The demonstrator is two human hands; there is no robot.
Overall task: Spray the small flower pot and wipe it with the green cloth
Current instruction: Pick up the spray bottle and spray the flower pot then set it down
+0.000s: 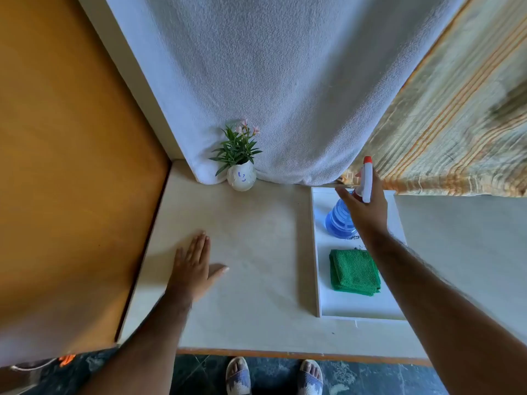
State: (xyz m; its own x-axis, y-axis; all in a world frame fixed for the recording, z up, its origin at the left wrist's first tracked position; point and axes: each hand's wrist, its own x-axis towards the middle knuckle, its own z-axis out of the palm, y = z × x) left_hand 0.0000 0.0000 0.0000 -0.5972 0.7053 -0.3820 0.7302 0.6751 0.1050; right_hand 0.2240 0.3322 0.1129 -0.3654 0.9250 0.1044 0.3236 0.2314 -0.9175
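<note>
A small white flower pot (241, 179) with blue marks and a green plant with pink blooms stands at the back of the table, against the white towel. A blue spray bottle (340, 219) with a white and red nozzle stands at the far end of a white tray (317, 252). My right hand (363, 208) is wrapped around the bottle's neck. The folded green cloth (353, 272) lies in the tray, nearer to me than the bottle. My left hand (194, 266) rests flat on the table, fingers spread, holding nothing.
A white towel (271, 95) hangs behind the pot. A striped fabric (456, 124) hangs at the right. An orange-brown panel (71, 166) walls the left side. The table's front edge (285, 353) runs above my sandalled feet.
</note>
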